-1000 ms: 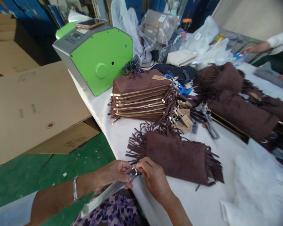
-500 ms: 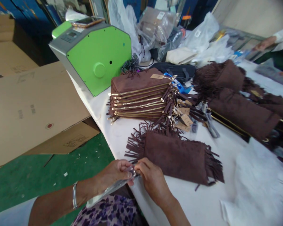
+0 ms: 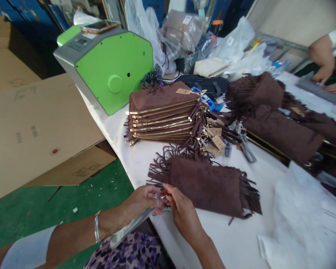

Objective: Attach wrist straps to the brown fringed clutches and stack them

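My left hand (image 3: 141,201) is closed on a long, narrow clear plastic sleeve (image 3: 133,226), which hangs down over my lap. At its upper end, the fingers of my right hand (image 3: 184,215) pinch the crumpled plastic beside a small shiny bit too small to name. Just beyond both hands, a brown fringed suede bag (image 3: 205,185) lies flat on the white table (image 3: 212,239). Behind it rises a stack of brown fringed bags (image 3: 164,116) with gold zippers, straps and paper tags (image 3: 217,142).
A green and grey machine (image 3: 116,73) stands at the back left, with a phone (image 3: 100,26) on top. Cardboard boxes (image 3: 39,123) fill the left. More brown bags (image 3: 282,130) and white sheets (image 3: 299,213) lie to the right. Another person's hands (image 3: 323,63) work at the far right.
My right fingers have loosened and shifted slightly at the plastic's end. The sleeve hangs a little differently. The other person's hand has moved onto the grey cloth. The view has shifted slightly.
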Available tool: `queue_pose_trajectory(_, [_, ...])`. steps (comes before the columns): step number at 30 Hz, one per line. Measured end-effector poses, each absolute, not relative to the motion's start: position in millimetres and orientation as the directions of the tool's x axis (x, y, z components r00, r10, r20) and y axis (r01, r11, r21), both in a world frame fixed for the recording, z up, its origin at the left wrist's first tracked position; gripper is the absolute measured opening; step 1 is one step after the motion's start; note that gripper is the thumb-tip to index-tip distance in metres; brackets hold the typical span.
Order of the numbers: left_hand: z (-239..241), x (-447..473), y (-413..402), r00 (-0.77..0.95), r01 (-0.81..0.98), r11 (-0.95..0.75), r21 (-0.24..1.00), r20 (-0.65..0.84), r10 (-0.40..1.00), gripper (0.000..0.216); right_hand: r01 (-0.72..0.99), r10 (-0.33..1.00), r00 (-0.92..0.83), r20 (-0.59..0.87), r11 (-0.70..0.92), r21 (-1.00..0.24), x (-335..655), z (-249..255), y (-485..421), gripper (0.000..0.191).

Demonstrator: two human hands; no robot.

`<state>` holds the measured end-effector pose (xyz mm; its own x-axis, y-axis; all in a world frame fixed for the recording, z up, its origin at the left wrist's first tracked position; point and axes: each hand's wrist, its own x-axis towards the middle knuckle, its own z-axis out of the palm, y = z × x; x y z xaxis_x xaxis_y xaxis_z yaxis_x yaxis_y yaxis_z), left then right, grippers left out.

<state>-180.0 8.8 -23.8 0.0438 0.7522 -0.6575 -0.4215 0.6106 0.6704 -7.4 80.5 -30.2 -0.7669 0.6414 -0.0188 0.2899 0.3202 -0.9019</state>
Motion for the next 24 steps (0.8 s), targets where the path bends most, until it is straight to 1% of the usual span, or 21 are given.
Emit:
queue_pose_trajectory(2, [-27,-179,12,0.036,-0.407,0.610,0.680,-0.656,0.754,0.043,0.297,0.706,-0.708,-0.003,0.294,-0.909,-2,-32,78,0.043])
queue_pose_trajectory(5, [-32,-179,16,0.049,-0.377,0.600,0.706,-0.631,0.774,0.039,0.340,0.771,-0.635,0.047,0.334,-0.879,3,-33,71,0.033])
queue_pose_trajectory(7, [-34,-178,17,0.062,-0.352,0.588,0.729,-0.608,0.791,0.034,0.373,0.792,-0.607,0.057,0.347,-0.861,2,-33,65,0.030])
queue_pose_trajectory(10, [-35,-179,16,0.064,-0.336,0.575,0.746,-0.591,0.804,0.031,0.409,0.805,-0.593,0.014,0.316,-0.856,-1,-35,57,0.036])
queue_pose_trajectory(12, [-34,-179,14,0.063,-0.341,0.582,0.738,-0.600,0.798,0.033,0.415,0.820,-0.573,0.003,0.293,-0.861,-3,-37,53,0.042])
queue_pose_trajectory(13, [-34,-180,14,0.066,-0.341,0.589,0.732,-0.607,0.792,0.033,0.414,0.831,-0.556,0.008,0.285,-0.864,-3,-39,52,0.041])
queue_pose_trajectory(18, [-28,-179,10,0.068,-0.374,0.616,0.694,-0.642,0.764,0.034,0.402,0.863,-0.505,0.025,0.260,-0.878,-4,-44,50,0.030])
queue_pose_trajectory(24, [-21,-175,11,0.061,-0.436,0.657,0.615,-0.708,0.703,0.044,0.326,0.853,-0.520,-0.046,0.148,-0.934,-4,-40,56,0.027])
